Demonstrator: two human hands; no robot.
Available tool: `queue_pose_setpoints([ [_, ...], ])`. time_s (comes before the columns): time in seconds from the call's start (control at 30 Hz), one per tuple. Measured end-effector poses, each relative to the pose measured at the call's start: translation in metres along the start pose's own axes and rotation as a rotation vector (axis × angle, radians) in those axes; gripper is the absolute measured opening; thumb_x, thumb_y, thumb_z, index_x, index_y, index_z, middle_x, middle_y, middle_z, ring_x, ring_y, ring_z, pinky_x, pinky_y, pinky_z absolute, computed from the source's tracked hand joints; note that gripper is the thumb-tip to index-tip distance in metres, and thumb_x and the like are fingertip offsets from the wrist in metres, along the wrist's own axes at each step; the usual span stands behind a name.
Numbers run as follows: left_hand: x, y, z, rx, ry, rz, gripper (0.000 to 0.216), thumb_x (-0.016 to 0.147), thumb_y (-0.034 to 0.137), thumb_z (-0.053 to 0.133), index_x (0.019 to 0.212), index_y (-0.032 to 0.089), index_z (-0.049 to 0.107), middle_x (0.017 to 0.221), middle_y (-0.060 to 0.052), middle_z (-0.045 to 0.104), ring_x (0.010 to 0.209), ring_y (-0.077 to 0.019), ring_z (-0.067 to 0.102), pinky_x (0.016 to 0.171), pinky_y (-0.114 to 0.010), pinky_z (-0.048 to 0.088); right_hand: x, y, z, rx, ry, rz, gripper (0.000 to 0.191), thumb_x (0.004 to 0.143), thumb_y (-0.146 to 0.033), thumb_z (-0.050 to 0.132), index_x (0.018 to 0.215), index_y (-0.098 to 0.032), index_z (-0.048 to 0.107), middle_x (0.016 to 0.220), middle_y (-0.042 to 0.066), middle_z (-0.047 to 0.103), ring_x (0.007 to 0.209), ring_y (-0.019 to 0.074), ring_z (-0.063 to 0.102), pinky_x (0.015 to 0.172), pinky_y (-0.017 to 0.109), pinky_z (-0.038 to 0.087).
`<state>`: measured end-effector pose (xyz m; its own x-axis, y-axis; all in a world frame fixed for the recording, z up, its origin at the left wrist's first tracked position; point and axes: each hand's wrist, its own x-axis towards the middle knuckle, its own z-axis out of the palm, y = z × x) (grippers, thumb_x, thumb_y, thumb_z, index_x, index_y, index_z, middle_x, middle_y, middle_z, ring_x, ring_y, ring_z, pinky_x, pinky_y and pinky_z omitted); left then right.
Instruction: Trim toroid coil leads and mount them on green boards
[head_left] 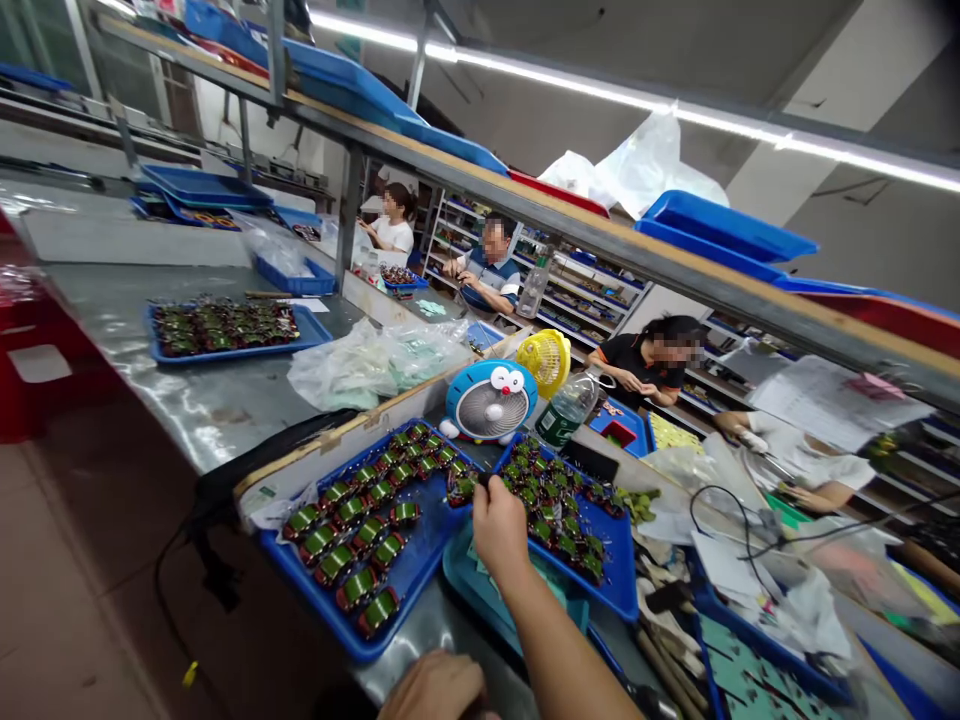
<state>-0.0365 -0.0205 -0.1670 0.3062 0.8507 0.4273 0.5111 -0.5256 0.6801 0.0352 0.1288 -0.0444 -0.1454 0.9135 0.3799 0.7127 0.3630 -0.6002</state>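
Note:
My right hand [499, 527] reaches over the inner edges of two blue trays, its thumb and fingers pinched together. At their tips is a green-wound coil [460, 487] with a dark end, partly covered by the fingers. In the left blue tray [427, 535], several coils with green windings and reddish-brown ends lie in slanted rows. The right blue tray [616, 560] bears more such coils, set closely with thin wire ends sticking up. My left hand [439, 688] is low at the bottom edge, near the metal bench; its fingers are mostly hidden.
Under my right forearm is a teal tray [469, 575]. Behind the trays stand a blue cartoon-faced fan [491, 400], a yellow fan [545, 362] and a plastic bottle [570, 410]. Hammers and tools [667, 640] lie to the right. A shelf [450, 160] crosses overhead; several people sit beyond.

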Motion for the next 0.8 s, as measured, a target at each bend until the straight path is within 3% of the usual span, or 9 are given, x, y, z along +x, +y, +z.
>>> queue_pose_setpoints([
  [0.13, 0.000, 0.016, -0.025, -0.132, 0.066, -0.137, 0.047, 0.105, 0.058, 0.039, 0.086, 0.023, 0.062, 0.072, -0.003, 0.069, 0.064, -0.0197, 0.066, 0.060, -0.028, 0.047, -0.054, 0.003, -0.046, 0.354, -0.056, 0.244, 0.035, 0.108, -0.047, 0.048, 0.096, -0.017, 0.063, 0.077, 0.001, 0.070, 0.062, 0.0164, 0.070, 0.057, 0.029, 0.060],
  [0.2, 0.002, 0.026, -0.044, -0.185, 0.134, -0.228, 0.034, 0.107, 0.049, 0.040, 0.115, 0.022, 0.059, 0.087, -0.005, 0.071, 0.073, -0.0211, 0.068, 0.066, -0.030, 0.052, -0.083, 0.000, -0.065, 0.498, -0.051, 0.344, 0.040, 0.104, -0.055, 0.049, 0.090, -0.020, 0.059, 0.070, 0.000, 0.068, 0.059, 0.0188, 0.070, 0.053, 0.030, 0.059],
  [0.27, 0.009, 0.039, -0.061, -0.337, 0.241, -0.359, 0.053, 0.101, 0.050, 0.058, 0.142, 0.021, 0.043, 0.095, -0.007, 0.071, 0.088, -0.0265, 0.071, 0.080, -0.036, 0.056, -0.105, -0.006, -0.078, 0.610, -0.041, 0.419, 0.041, 0.098, -0.061, 0.055, 0.090, -0.020, 0.058, 0.068, 0.000, 0.067, 0.059, 0.0196, 0.069, 0.052, 0.030, 0.057],
  [0.33, 0.019, 0.054, -0.074, -0.583, 0.216, -0.406, 0.074, 0.092, 0.049, 0.073, 0.150, 0.022, 0.036, 0.117, -0.013, 0.071, 0.108, -0.0314, 0.070, 0.094, -0.041, 0.054, -0.119, -0.016, -0.087, 0.698, -0.033, 0.466, 0.042, 0.095, -0.062, 0.062, 0.093, -0.020, 0.060, 0.068, -0.001, 0.067, 0.058, 0.0188, 0.068, 0.052, 0.029, 0.056],
  [0.43, 0.038, 0.076, -0.088, -0.870, 0.163, -0.455, 0.065, 0.092, 0.049, 0.075, 0.144, 0.023, 0.046, 0.132, -0.015, 0.067, 0.118, -0.0316, 0.067, 0.100, -0.041, 0.052, -0.129, -0.033, -0.099, 0.806, -0.025, 0.485, 0.044, 0.093, -0.062, 0.066, 0.095, -0.018, 0.065, 0.072, 0.003, 0.071, 0.062, 0.0186, 0.069, 0.055, 0.028, 0.057],
  [0.6, 0.056, 0.104, -0.104, -1.383, 0.004, -0.469, 0.040, 0.099, 0.048, 0.066, 0.128, 0.019, 0.067, 0.121, -0.012, 0.074, 0.102, -0.0259, 0.069, 0.093, -0.038, 0.052, -0.144, -0.040, -0.127, 0.890, 0.011, 0.395, 0.040, 0.097, -0.055, 0.067, 0.109, -0.018, 0.072, 0.088, 0.008, 0.079, 0.074, 0.0210, 0.074, 0.067, 0.031, 0.061],
  [0.7, 0.056, 0.115, -0.107, -1.631, -0.065, -0.528, 0.042, 0.101, 0.052, 0.061, 0.112, 0.015, 0.078, 0.105, -0.012, 0.079, 0.090, -0.0226, 0.070, 0.091, -0.036, 0.052, -0.153, -0.031, -0.138, 0.794, 0.134, 0.378, 0.044, 0.092, -0.051, 0.075, 0.125, -0.022, 0.071, 0.115, 0.011, 0.078, 0.103, 0.0265, 0.074, 0.091, 0.036, 0.060],
  [0.8, 0.055, 0.126, -0.104, -1.718, -0.124, -0.554, 0.044, 0.101, 0.054, 0.059, 0.111, 0.017, 0.080, 0.102, -0.011, 0.080, 0.095, -0.0236, 0.069, 0.096, -0.036, 0.051, -0.159, -0.027, -0.141, 0.833, 0.048, 0.366, 0.050, 0.090, -0.048, 0.078, 0.133, -0.024, 0.067, 0.134, 0.012, 0.071, 0.124, 0.0312, 0.066, 0.108, 0.044, 0.052],
])
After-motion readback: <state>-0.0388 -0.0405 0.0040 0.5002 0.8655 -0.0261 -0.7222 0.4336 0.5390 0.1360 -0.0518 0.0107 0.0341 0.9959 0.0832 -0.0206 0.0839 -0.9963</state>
